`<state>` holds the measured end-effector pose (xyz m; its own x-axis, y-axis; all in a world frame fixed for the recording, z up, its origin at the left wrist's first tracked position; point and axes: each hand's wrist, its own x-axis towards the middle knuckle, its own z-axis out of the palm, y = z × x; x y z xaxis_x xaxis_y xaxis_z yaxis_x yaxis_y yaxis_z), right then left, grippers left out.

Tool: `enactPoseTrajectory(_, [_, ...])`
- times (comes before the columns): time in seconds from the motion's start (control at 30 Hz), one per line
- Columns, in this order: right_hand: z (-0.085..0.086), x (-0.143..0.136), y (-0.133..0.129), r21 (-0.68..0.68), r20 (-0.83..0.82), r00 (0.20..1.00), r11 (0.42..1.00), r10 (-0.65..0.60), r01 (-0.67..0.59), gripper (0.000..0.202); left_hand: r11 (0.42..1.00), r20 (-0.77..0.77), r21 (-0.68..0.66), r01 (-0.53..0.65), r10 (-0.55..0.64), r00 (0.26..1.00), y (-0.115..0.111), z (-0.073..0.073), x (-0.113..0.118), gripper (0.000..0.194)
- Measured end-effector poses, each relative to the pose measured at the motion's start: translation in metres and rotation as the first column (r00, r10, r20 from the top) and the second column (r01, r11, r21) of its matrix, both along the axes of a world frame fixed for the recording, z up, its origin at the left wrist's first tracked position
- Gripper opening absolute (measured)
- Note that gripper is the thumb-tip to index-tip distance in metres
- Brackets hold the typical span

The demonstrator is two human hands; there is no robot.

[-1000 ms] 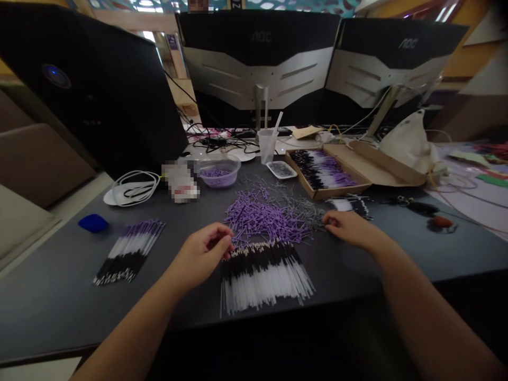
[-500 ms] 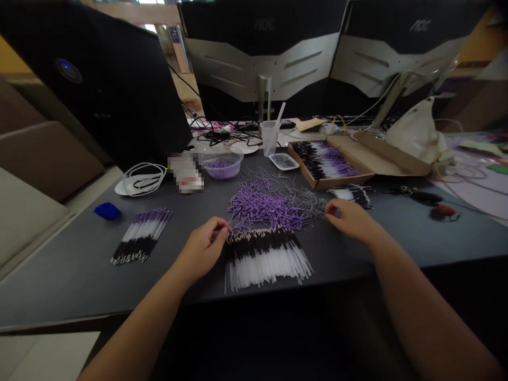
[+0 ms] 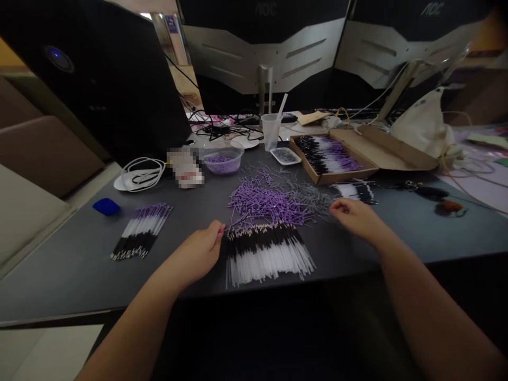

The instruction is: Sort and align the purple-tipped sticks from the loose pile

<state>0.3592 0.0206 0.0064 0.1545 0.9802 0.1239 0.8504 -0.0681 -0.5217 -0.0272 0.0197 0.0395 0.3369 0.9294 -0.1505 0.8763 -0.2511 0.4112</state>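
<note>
My left hand (image 3: 201, 251) is closed in a pinch at the left end of a row of black-and-white sticks (image 3: 265, 256); a thin sliver sticks out past its fingertips, too small to name. Just behind the row lies a loose heap of small purple pieces (image 3: 264, 203) with thin stems. My right hand (image 3: 357, 218) is pinched too, at the right edge of a tangle of thin grey pieces (image 3: 311, 197). What sits between those fingertips is too small to make out. The sticks lie side by side, pale tips toward the heap.
Purple-tipped sticks (image 3: 143, 230) and a blue scoop-like piece (image 3: 106, 207) lie left. Behind are a clear bowl (image 3: 224, 165), a small white tray (image 3: 286, 155), a plastic cup (image 3: 270, 132) and an open cardboard box (image 3: 349, 176) of sticks. Monitors (image 3: 262, 58) stand at the back.
My left hand has turned, its fingertips drawn slightly left from the row with a thin sliver between them. My right hand has stayed beside the grey pieces. The view has shifted slightly.
</note>
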Motion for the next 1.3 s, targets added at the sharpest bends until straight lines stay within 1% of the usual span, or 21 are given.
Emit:
enactPoseTrajectory(0.07, [0.003,-0.001,0.0,-0.019,0.022,1.0,1.0,0.003,-0.002,0.016,1.0,-0.055,-0.011,0.013,-0.014,0.998,-0.003,0.003,0.002,0.018])
enactPoseTrajectory(0.2, [0.005,-0.001,0.002,-0.079,0.04,0.996,0.994,0.078,-0.075,0.019,0.999,-0.133,0.002,0.036,-0.035,0.991,-0.006,0.004,0.006,0.015])
enactPoseTrajectory(0.3, [0.006,-0.002,0.003,-0.094,0.086,0.992,0.992,0.097,-0.089,0.019,0.999,-0.174,0.016,0.05,-0.046,0.984,-0.007,0.005,0.008,0.015])
enactPoseTrajectory(0.43, [0.012,-0.004,0.004,-0.126,0.123,0.984,0.986,0.128,-0.112,0.012,0.998,-0.236,0.017,0.054,-0.049,0.971,-0.006,0.011,0.011,0.015])
enactPoseTrajectory(0.5, [0.017,-0.003,0.005,-0.118,0.137,0.981,0.986,0.136,-0.12,0.006,0.998,-0.264,0.014,0.058,-0.052,0.963,-0.005,0.015,0.012,0.016])
enactPoseTrajectory(0.57, [0.02,-0.002,0.007,-0.076,0.176,0.974,0.988,0.143,-0.131,0.004,0.998,-0.283,0.014,0.06,-0.054,0.958,-0.005,0.017,0.014,0.018])
enactPoseTrajectory(0.67, [0.022,0.0,0.013,-0.014,0.24,0.955,0.985,0.172,-0.173,0.003,0.998,-0.308,0.019,0.06,-0.052,0.95,-0.006,0.018,0.017,0.02])
enactPoseTrajectory(0.73, [0.023,0.0,0.016,-0.007,0.253,0.949,0.981,0.188,-0.192,0.006,0.997,-0.331,0.029,0.065,-0.052,0.942,-0.007,0.019,0.019,0.021])
enactPoseTrajectory(0.9, [0.029,-0.009,0.021,-0.056,0.211,0.957,0.98,0.197,-0.19,0.027,0.997,-0.391,0.019,0.071,-0.058,0.919,-0.006,0.026,0.026,0.024])
enactPoseTrajectory(0.97, [0.029,-0.011,0.022,-0.056,0.214,0.959,0.983,0.184,-0.176,0.029,0.998,-0.398,0.009,0.066,-0.057,0.916,-0.004,0.029,0.028,0.025])
enactPoseTrajectory(1.07, [0.024,-0.009,0.024,-0.027,0.215,0.963,0.986,0.165,-0.163,0.029,0.997,-0.389,0.019,0.072,-0.059,0.919,0.001,0.03,0.028,0.026])
enactPoseTrajectory(1.17, [0.017,-0.006,0.024,0.008,0.189,0.969,0.987,0.158,-0.163,0.027,0.993,-0.389,0.07,0.092,-0.058,0.919,0.004,0.026,0.026,0.028])
enactPoseTrajectory(1.23, [0.015,-0.007,0.022,0.016,0.135,0.98,0.988,0.149,-0.152,0.023,0.99,-0.398,0.11,0.09,-0.039,0.917,0.005,0.022,0.025,0.029])
enactPoseTrajectory(1.3, [0.016,-0.011,0.02,0.027,0.046,0.99,0.99,0.136,-0.138,0.017,0.988,-0.408,0.14,0.067,-0.004,0.913,0.004,0.018,0.024,0.031])
